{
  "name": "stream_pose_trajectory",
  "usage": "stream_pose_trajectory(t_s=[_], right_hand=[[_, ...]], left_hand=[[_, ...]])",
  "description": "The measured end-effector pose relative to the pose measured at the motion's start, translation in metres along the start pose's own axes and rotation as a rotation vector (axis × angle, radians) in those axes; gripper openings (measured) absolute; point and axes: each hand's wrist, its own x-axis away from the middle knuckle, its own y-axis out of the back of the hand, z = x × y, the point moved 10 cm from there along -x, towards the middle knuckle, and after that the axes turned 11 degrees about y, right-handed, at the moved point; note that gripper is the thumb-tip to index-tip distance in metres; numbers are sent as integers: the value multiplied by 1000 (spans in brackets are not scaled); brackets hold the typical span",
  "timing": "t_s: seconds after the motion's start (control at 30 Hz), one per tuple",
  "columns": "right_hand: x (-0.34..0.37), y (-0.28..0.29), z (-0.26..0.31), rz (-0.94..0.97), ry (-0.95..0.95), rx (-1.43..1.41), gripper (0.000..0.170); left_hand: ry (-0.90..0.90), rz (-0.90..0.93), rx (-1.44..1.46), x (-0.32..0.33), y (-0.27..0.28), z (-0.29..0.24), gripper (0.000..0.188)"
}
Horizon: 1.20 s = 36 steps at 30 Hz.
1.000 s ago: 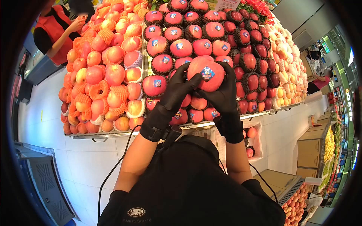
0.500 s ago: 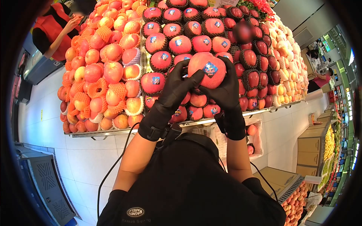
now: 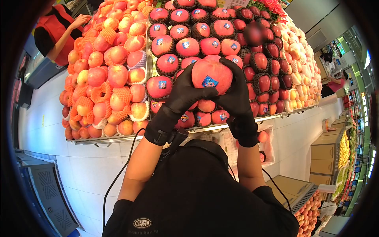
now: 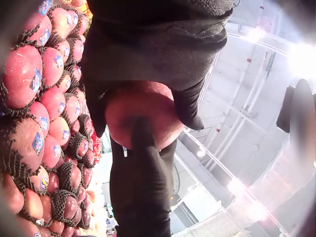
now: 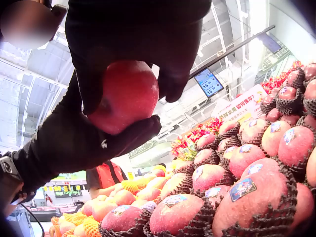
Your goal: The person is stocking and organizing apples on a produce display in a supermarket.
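Note:
Between my two black-gloved hands is a large red apple [image 3: 212, 74] with a blue diamond sticker, raised over the display's front rows. My left hand [image 3: 188, 91] grips its left side, the thumb lying along the lower edge. On the other side my right hand [image 3: 233, 93] curls its fingers round the apple. The left wrist view shows the apple [image 4: 148, 116] from behind, with fingers wrapped over it from both sides. In the right wrist view the apple [image 5: 129, 96] sits between both gloves, and its sticker is hidden.
Rows of stickered apples in black foam nets [image 3: 187, 46] lie under and beyond my hands. Apples in orange nets [image 3: 103, 93] pile up at left, dark red ones [image 3: 260, 63] at right. A metal ledge [image 3: 209, 128] edges the display. A person in a red vest [image 3: 59, 35] stands at far left.
The apple has been turned in my hands, its sticker shifting down and left. My left thumb has slid from the apple's face to its lower edge.

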Motion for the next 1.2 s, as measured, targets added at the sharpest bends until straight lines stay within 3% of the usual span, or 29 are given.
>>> stream_pose_trajectory(t_s=[0.07, 0.23, 0.37, 0.63, 0.7, 0.9, 1.2], right_hand=[[-3, 2, 9, 30, 105, 65, 99], [1, -4, 1, 40, -126, -265, 101], [3, -10, -7, 104, -205, -436, 103], [-3, -10, -5, 86, -187, -466, 101], [-3, -9, -5, 85, -175, -476, 102], [-6, -7, -6, 68, -161, -375, 103], [-12, -6, -4, 68, -173, -277, 103]], left_hand=[[-37, -13, -39, 0, 2, -3, 85], [-261, -110, -161, 7, 7, -15, 104], [-373, -110, -232, 13, 7, -24, 100], [-549, -182, -403, 16, 16, -29, 89], [-593, -129, -353, 13, 18, -29, 89], [-512, -218, -439, 12, 21, -16, 100], [-454, -156, -351, 5, 21, -17, 100]])
